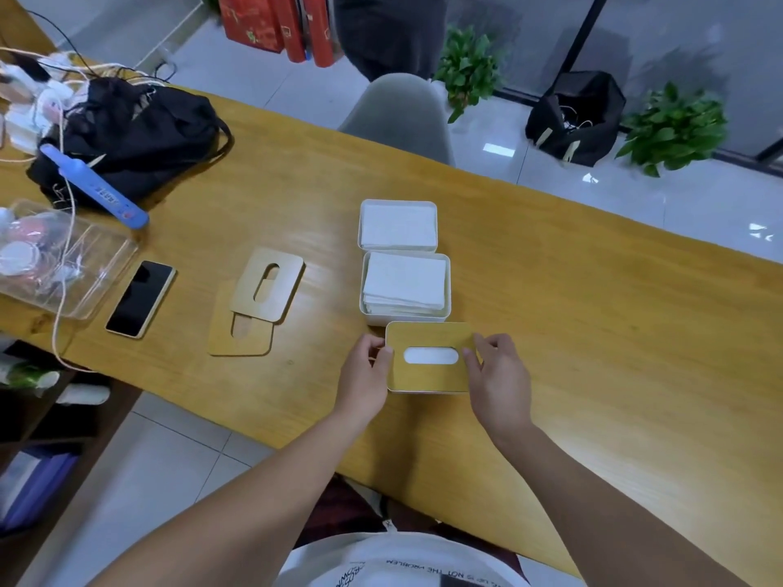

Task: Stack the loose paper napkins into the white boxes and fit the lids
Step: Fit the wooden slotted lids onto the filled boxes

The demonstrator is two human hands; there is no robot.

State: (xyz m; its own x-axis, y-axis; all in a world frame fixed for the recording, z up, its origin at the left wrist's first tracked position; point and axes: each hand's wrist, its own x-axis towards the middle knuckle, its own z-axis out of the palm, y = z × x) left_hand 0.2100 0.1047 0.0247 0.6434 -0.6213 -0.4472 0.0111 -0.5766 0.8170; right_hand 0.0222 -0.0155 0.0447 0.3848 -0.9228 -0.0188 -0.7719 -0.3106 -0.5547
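Fingers [386, 357] pinching lid [430, 336], wooden table [593, 315], tiled floor [635, 197]

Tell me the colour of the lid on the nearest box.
The lid is yellowish wood-toned, with white showing through its oval slot; the head view shows it.

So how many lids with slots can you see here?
3. One lid sits on the nearest box, held at its ends by the left hand and right hand. Two loose lids lie overlapped further left: the upper and the lower.
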